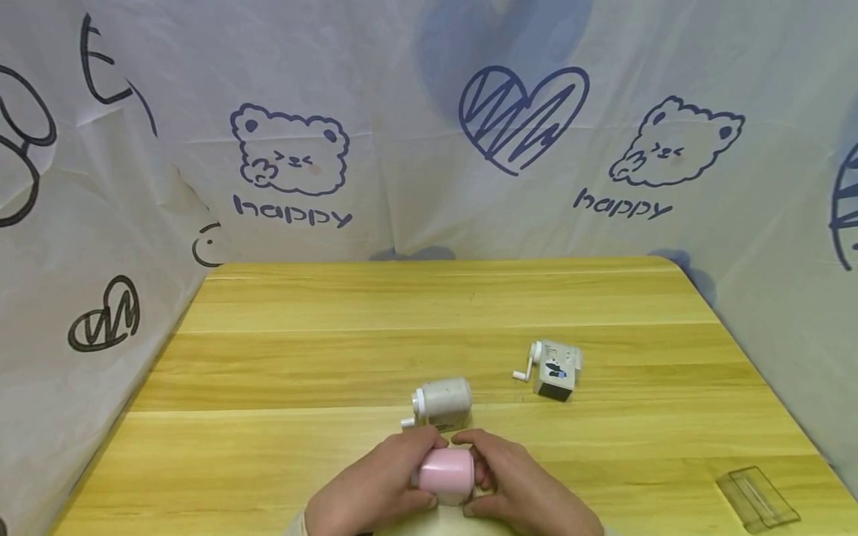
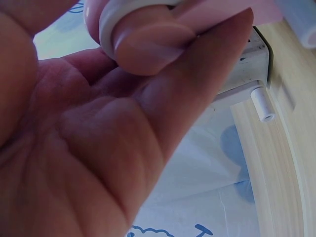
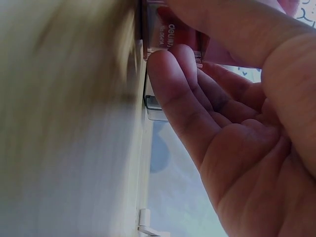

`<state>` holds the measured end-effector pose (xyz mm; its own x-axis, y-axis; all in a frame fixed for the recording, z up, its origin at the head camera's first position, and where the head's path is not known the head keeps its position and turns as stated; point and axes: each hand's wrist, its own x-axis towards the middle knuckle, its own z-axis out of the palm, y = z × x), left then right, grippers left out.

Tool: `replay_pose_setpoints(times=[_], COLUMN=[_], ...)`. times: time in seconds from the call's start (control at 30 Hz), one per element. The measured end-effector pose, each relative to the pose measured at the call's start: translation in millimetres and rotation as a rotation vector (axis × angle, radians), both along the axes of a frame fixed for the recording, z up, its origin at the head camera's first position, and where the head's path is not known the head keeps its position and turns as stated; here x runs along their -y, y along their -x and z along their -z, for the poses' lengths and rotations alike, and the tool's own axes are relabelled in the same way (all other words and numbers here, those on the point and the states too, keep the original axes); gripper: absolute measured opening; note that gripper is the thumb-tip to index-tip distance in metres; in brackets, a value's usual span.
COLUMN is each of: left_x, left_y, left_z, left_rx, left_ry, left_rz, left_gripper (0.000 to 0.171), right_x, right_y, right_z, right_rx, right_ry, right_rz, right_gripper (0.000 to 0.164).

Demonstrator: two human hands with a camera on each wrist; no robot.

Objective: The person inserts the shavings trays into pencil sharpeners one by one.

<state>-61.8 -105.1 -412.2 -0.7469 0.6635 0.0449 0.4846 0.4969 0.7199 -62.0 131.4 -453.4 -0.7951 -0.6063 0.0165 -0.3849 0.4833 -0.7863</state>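
Observation:
A pink crank pencil sharpener (image 1: 445, 473) is between both hands, near the front of the table. My left hand (image 1: 375, 480) grips its left side, fingers round the body beside the round pink crank hub (image 2: 148, 44) with a white ring. From the other side, my right hand (image 1: 529, 480) pinches the sharpener's end with thumb and fingertips. There a see-through part (image 3: 163, 29) with white "deli" lettering shows at the fingers. Just behind the hands lies a grey-white crank sharpener (image 1: 447, 398), its lower part partly hidden by the left hand.
Further back to the right lies another white crank sharpener (image 1: 558, 370) with a dark end and a small printed picture. A clear plastic box-shaped piece (image 1: 757, 499) lies near the table's right edge. White drawn-on sheets (image 1: 402, 149) enclose the wooden table (image 1: 302, 357).

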Motion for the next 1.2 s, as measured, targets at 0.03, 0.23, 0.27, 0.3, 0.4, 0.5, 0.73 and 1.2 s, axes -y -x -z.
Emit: replay_pose_setpoints(times=[0.03, 0.23, 0.27, 0.3, 0.4, 0.5, 0.73, 1.2], left_x=[0.1, 0.3, 0.2, 0.1, 0.0, 0.4, 0.8, 0.9], left_y=[0.0, -0.4, -0.5, -0.6, -1.0, -1.0, -1.0, -0.9], left_z=[0.1, -0.2, -0.3, -0.1, 0.7, 1.2, 1.3, 0.6], left_rx=[0.003, 0.001, 0.000, -0.002, -0.007, -0.014, -0.027, -0.004], left_ry=[-0.001, -0.010, -0.013, -0.014, -0.020, -0.021, -0.035, -0.023], left_rz=[0.001, 0.008, 0.009, 0.010, 0.013, 0.015, 0.019, 0.017], left_gripper=[0.037, 0.037, 0.036, 0.036, 0.036, 0.036, 0.036, 0.037], right_x=[0.1, 1.1, 1.3, 1.4, 1.5, 1.6, 3.1, 6.0], right_y=[0.1, -0.2, -0.4, -0.6, -0.3, 0.0, -1.1, -0.7], right_z=[0.2, 0.8, 0.9, 0.9, 0.9, 0.6, 0.5, 3.3], right_rx=[-0.003, -0.029, -0.031, -0.031, -0.026, -0.020, -0.034, -0.061], right_ry=[0.002, 0.012, 0.012, 0.010, 0.004, -0.003, -0.004, 0.009], right_rz=[-0.002, -0.014, -0.014, -0.014, -0.012, -0.012, -0.011, -0.018], right_gripper=[0.066, 0.064, 0.064, 0.064, 0.064, 0.065, 0.064, 0.066])
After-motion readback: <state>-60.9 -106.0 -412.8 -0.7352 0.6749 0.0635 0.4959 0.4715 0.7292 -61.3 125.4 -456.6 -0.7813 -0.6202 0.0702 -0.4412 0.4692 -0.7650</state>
